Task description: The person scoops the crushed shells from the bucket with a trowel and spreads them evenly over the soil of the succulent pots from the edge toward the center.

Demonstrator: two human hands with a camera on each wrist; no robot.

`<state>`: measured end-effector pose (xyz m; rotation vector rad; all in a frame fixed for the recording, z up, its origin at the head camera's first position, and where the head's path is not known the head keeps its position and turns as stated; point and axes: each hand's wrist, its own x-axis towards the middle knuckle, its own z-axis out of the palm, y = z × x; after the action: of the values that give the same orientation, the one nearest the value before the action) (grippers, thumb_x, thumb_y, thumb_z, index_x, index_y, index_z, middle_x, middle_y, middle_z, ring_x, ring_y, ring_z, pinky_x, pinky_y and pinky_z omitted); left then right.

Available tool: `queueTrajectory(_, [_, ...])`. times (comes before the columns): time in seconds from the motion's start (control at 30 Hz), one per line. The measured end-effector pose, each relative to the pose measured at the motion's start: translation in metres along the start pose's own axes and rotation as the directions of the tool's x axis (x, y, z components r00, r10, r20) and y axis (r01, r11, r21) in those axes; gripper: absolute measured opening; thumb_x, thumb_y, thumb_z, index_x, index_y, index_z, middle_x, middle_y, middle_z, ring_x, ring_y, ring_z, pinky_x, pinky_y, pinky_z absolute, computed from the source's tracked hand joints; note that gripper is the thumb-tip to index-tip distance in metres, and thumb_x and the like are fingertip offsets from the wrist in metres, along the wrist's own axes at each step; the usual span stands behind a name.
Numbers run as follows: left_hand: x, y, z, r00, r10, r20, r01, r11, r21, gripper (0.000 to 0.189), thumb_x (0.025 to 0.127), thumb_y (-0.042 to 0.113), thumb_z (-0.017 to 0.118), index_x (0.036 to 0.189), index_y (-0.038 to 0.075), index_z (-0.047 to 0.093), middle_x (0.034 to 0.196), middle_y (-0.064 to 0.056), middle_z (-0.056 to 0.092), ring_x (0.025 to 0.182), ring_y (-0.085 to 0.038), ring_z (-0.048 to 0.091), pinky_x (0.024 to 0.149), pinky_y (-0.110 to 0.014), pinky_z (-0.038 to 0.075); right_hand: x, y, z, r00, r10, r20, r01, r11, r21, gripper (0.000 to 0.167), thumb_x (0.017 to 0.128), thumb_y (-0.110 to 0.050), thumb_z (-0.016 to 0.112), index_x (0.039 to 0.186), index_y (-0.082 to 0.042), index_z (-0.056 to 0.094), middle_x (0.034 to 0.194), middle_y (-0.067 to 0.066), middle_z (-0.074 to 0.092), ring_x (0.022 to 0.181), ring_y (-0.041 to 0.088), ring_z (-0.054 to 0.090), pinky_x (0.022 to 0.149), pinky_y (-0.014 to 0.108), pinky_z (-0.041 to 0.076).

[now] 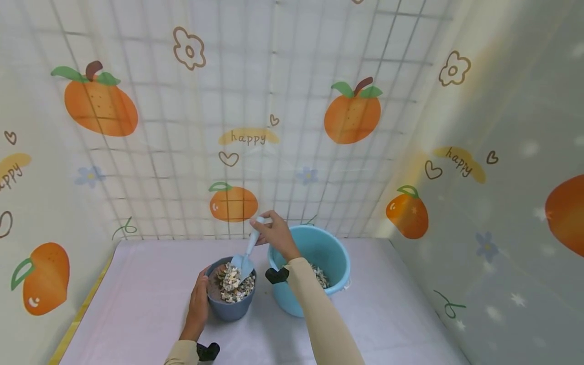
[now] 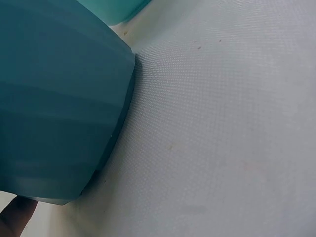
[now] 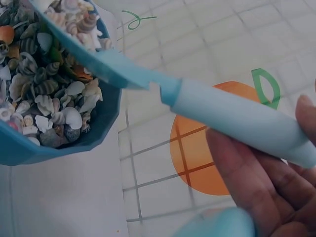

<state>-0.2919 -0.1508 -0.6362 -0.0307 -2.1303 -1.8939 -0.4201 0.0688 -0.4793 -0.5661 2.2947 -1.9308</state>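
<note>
In the head view a grey-blue flower pot (image 1: pixel 230 311) holds small seashells (image 1: pixel 244 290) and some brownish material. My left hand (image 1: pixel 197 304) rests against the pot's left side; its fingers look fairly straight. The left wrist view shows the pot's smooth wall (image 2: pixel 59 98) close up, with one finger (image 2: pixel 19 216) touching it. My right hand (image 1: pixel 277 236) grips the handle of a light blue toy shovel (image 1: pixel 252 243). Its blade slants down over the pot, bearing shells, clearly seen in the right wrist view (image 3: pixel 74 19).
Just right of the pot stands a light blue bucket (image 1: pixel 335 253) with more shells (image 1: pixel 321 276) at its bottom. Both stand on a white-covered table (image 1: pixel 150 284). A fruit-patterned curtain (image 1: pixel 292 167) over a wire grid closes off the back.
</note>
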Motion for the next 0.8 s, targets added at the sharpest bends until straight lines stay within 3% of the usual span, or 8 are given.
queueTrajectory(0.33, [-0.0006,-0.0015,-0.0014,1.000,-0.010,0.012,0.011,1.000,-0.029,0.065,0.115,0.047,0.021,0.163,0.005,0.031,0.166,-0.020,0.029,0.155,-0.040,0.017,0.121,-0.064,0.012,0.0011,0.0009,0.0000,1.000,0.007,0.003,-0.007,1.000,0.015,0.063,0.098,-0.042,0.075,0.136,0.003,0.054,0.090,0.015,0.075,0.073,0.031,0.075,0.073,0.050,0.062])
queueTrajectory(0.5, [-0.0006,0.0008,-0.0003,1.000,-0.023,0.006,0.023,1.000,-0.021,0.065,0.115,0.046,0.021,0.163,0.003,0.031,0.166,-0.021,0.029,0.155,-0.040,0.018,0.121,-0.064,0.012,0.0005,0.0009,0.0001,1.000,0.010,-0.004,-0.009,1.000,0.017,0.056,0.096,-0.043,0.077,0.129,-0.003,0.057,0.090,0.015,0.076,0.073,0.032,0.075,0.070,0.045,0.062])
queueTrajectory(0.8, [-0.0016,0.0018,0.0049,0.997,-0.048,-0.052,0.049,0.999,0.021,0.063,0.115,0.044,0.019,0.162,0.003,0.033,0.165,-0.022,0.030,0.155,-0.040,0.019,0.121,-0.061,0.015,0.0000,-0.0005,0.0001,1.000,0.002,0.003,-0.002,1.000,0.028,0.050,0.100,-0.033,0.074,0.130,0.002,0.055,0.089,0.016,0.075,0.071,0.033,0.075,0.069,0.047,0.062])
